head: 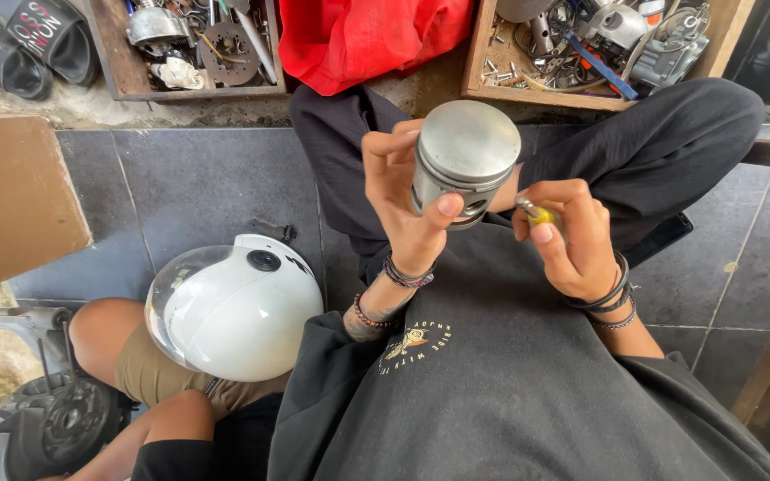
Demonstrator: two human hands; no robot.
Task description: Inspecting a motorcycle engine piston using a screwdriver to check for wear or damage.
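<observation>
Seated person on a tiled floor (207, 178) holding a metal piston up over the lap.

Below and left of the hands rests a white helmet (229, 307); beyond them stand two wooden trays (483, 53) of metal parts and a red cloth (367, 36). The left hand (403, 200) grips the piston (465, 156), fingers wrapped round its side. The right hand (572, 236) pinches a small yellow-tipped tool (536, 214) just beside the piston's lower edge.

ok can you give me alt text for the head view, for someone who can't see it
Seated on a grey tiled floor, a person's left hand grips a round silver metal piston while the right hand holds a small yellow-tipped tool against its side. A glossy white helmet rests beside them.
</observation>
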